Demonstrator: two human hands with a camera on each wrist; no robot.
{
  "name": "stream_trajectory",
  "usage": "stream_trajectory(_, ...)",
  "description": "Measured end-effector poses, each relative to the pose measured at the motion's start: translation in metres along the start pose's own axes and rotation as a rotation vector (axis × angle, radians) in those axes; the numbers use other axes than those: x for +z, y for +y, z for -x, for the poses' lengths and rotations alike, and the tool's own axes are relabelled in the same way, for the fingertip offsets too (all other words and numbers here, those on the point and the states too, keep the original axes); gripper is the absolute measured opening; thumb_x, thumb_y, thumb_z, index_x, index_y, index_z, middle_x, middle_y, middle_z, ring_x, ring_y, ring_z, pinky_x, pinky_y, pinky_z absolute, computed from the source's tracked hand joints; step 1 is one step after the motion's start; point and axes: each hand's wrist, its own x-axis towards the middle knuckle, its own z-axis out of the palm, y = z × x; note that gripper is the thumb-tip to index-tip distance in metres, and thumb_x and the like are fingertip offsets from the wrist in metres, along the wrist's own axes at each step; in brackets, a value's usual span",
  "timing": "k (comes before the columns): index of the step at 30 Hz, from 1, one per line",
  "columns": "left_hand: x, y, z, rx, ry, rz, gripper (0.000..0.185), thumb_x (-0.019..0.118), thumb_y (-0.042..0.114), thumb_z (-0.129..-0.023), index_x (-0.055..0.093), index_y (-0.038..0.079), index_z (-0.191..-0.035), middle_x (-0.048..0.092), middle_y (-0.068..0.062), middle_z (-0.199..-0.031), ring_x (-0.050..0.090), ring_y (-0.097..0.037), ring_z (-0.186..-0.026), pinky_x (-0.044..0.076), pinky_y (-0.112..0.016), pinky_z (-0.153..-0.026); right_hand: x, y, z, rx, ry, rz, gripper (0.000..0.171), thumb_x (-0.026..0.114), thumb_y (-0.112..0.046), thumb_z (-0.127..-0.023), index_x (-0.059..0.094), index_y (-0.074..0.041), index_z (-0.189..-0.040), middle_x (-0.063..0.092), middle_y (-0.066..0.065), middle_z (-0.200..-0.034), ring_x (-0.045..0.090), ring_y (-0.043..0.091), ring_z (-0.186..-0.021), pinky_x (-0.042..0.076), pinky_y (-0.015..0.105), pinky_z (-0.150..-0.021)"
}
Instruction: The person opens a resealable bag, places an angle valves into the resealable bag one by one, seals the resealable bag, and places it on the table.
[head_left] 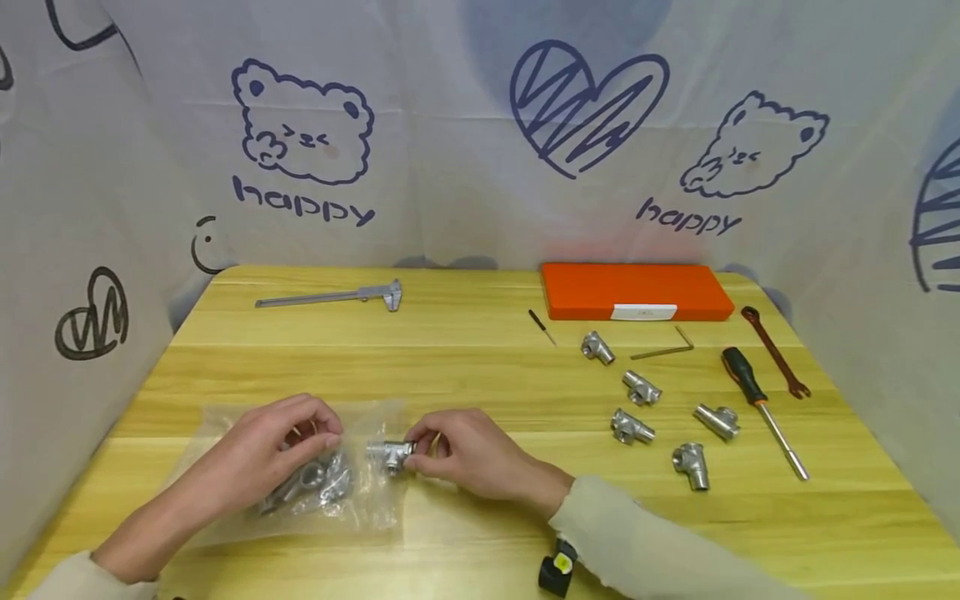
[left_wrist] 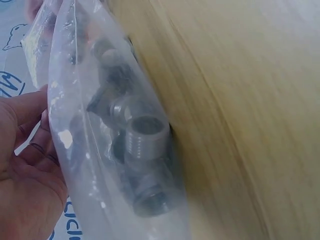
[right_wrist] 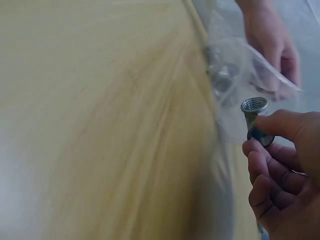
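Count: five loose steel tee fittings [head_left: 637, 387] lie right of centre on the counter [head_left: 480, 350], one more tee fitting [head_left: 390, 454] is in hand, and several further fittings, number not readable, sit inside one clear plastic bag [head_left: 300, 467] at near left. Also one orange case [head_left: 636, 292] at far right, one caliper [head_left: 337, 295] at far left, one hex key [head_left: 663, 350], one small black screwdriver [head_left: 542, 326], one large screwdriver [head_left: 761, 408], one red wrench [head_left: 775, 351]. Right hand [head_left: 468, 454]: grip pinched, thumb and fingertips closed on the tee fitting at the bag's right edge, threaded mouth visible in the wrist view. Left hand [head_left: 277, 446]: fingers curled, pinching the top of the bag. Counter is light yellow wood grain. White cloth walls [head_left: 465, 125] with blue bears, hearts and "happy" enclose three sides.
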Motion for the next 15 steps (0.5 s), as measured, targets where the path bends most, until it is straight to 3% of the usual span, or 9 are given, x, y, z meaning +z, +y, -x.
stream_trajectory(5, -0.001, 0.0, -0.001, 0.008, 0.006, -0.004, 0.009, 0.076, 0.016, -0.104, 0.072, 0.024, -0.105, 0.069, 0.017, -0.097, 0.062, 0.002, -0.086, 0.061, -0.023, -0.076, 0.021, -0.005, -0.019, 0.025, 0.037, 0.071, 0.021, 0.082, -0.023, -0.1, 0.079, -0.008, -0.115, 0.078, -0.005, -0.095, 0.06, -0.005, -0.076, 0.052, 0.015, -0.074)
stream_trajectory(10, -0.002, 0.002, -0.001, 0.015, 0.013, -0.011, 0.008, 0.076, 0.016, -0.103, 0.073, 0.023, -0.105, 0.069, 0.016, -0.098, 0.062, 0.002, -0.086, 0.06, -0.023, -0.076, 0.038, -0.017, -0.034, 0.01, 0.102, 0.198, 0.016, 0.078, -0.028, -0.103, 0.081, -0.011, -0.104, 0.075, -0.007, -0.088, 0.056, -0.002, -0.07, 0.048, 0.014, -0.068)
stream_trajectory(15, -0.002, 0.004, -0.003, 0.013, 0.014, -0.015, 0.007, 0.076, 0.016, -0.103, 0.073, 0.022, -0.105, 0.069, 0.015, -0.097, 0.062, 0.002, -0.085, 0.06, -0.023, -0.076, 0.045, -0.021, -0.035, -0.038, 0.088, 0.154, 0.023, 0.075, -0.026, -0.106, 0.082, -0.017, -0.125, 0.082, -0.005, -0.1, 0.055, -0.005, -0.069, 0.047, 0.011, -0.066)
